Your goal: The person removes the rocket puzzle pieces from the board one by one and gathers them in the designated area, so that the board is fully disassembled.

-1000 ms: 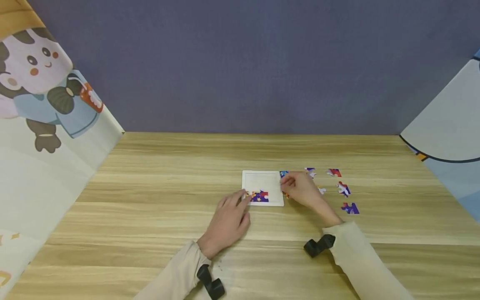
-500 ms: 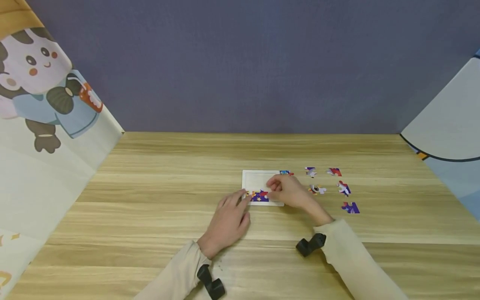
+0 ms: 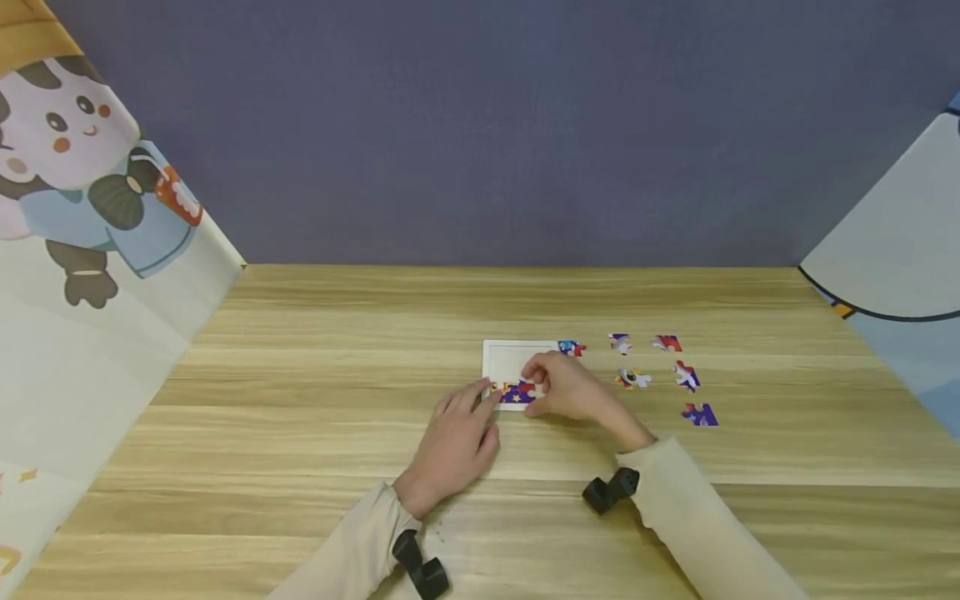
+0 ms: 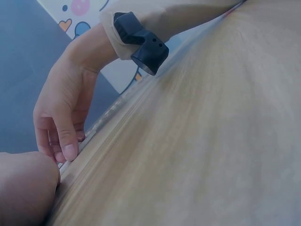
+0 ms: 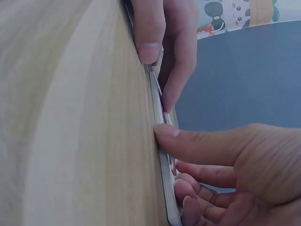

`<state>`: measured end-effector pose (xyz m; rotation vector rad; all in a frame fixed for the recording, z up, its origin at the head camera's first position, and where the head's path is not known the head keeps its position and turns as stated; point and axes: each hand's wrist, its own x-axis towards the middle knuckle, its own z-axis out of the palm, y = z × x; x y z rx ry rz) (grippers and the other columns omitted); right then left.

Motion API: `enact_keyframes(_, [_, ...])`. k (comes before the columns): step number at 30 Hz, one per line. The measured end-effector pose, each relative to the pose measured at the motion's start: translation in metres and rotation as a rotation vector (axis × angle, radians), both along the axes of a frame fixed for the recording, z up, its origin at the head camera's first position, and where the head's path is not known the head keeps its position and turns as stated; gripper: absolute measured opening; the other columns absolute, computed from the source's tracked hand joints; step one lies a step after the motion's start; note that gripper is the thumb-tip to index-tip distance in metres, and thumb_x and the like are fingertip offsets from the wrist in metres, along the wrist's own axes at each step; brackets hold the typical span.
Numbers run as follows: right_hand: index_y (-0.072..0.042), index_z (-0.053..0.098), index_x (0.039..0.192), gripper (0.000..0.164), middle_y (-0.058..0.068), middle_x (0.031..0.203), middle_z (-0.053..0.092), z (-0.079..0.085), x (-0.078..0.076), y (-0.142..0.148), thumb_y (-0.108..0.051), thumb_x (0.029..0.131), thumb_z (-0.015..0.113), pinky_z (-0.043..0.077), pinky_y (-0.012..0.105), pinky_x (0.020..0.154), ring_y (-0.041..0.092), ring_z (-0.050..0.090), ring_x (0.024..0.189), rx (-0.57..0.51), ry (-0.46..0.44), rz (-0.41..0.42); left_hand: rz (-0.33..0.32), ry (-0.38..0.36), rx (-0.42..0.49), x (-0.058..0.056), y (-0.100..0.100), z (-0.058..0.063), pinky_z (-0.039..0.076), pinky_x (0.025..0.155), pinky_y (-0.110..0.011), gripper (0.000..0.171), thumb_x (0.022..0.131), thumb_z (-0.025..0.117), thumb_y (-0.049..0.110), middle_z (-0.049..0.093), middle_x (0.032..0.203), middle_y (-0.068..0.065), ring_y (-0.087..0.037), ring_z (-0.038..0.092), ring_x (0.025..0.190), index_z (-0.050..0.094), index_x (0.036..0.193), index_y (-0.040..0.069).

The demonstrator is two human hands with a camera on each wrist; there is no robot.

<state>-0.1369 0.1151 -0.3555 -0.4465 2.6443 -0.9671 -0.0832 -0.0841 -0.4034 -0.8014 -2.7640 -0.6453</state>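
A white puzzle frame [image 3: 512, 344] lies on the table, with joined purple puzzle pieces [image 3: 516, 397] bearing yellow stars along its near edge. My left hand [image 3: 453, 446] rests at the frame's near left corner, its extended fingertips touching the leftmost pieces. Over the frame's right part, my right hand [image 3: 570, 387] pinches a puzzle piece [image 3: 538, 390] between thumb and fingers, at the right end of the joined row. The fingers mostly hide that piece. In the right wrist view, the right thumb [image 5: 171, 133] touches the frame's edge and the other fingers curl over the inside.
Several loose puzzle pieces lie right of the frame: a blue and red one [image 3: 572, 348] by its corner, a penguin-like one [image 3: 633, 378], a white and purple one [image 3: 686, 376], and a purple one [image 3: 700, 414]. A dark wall [image 3: 517, 133] stands behind the wooden table [image 3: 315, 375].
My right hand has picked up a puzzle piece from beside the frame's right edge and carried it left to the end of the row. My left hand has stayed in place.
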Motion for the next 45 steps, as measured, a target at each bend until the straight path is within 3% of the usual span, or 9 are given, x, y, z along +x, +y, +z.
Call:
enact_keyframes(18, [-0.001,0.055,0.106,0.043,0.008,0.092,0.055,0.0003,0.0025,-0.0037,-0.002,0.071,0.080,0.042,0.023,0.066,0.014,0.047,0.074,-0.016,0.001,-0.008,-0.001,0.020,0.006,0.0004,-0.0006,0.0000,0.036,0.109,-0.047,0.044,0.092,0.051,0.019,0.050,0.140,-0.015,-0.029,0.047,0.130,0.054,0.133,0.005])
enact_keyframes(27, [-0.001,0.054,0.105,0.044,0.008,0.092,0.056,-0.0019,0.0017,-0.0038,0.000,0.070,0.080,0.042,0.024,0.066,0.015,0.048,0.075,-0.034,0.000,-0.011,-0.012,0.027,-0.002,0.0015,-0.0009,0.0011,0.037,0.107,-0.050,0.042,0.093,0.051,0.021,0.050,0.139,-0.016,-0.029,0.047,0.129,0.056,0.133,0.011])
enact_keyframes(39, [0.000,0.053,0.104,0.044,0.009,0.092,0.059,-0.0013,0.0023,-0.0041,0.003,0.069,0.079,0.043,0.024,0.067,0.016,0.050,0.076,-0.068,0.003,-0.007,-0.013,0.028,-0.008,0.0017,-0.0010,0.0012,0.036,0.108,-0.049,0.041,0.093,0.051,0.021,0.049,0.140,-0.016,-0.030,0.047,0.130,0.057,0.132,0.011])
enact_keyframes(45, [-0.001,0.057,0.098,0.027,0.008,0.086,0.059,-0.0037,0.0024,-0.0032,-0.002,0.077,0.074,0.045,0.024,0.067,0.015,0.052,0.075,-0.092,0.043,0.006,-0.010,0.034,-0.020,0.0017,-0.0007,0.0011,0.036,0.107,-0.049,0.041,0.093,0.050,0.021,0.049,0.140,-0.016,-0.030,0.047,0.129,0.057,0.132,0.010])
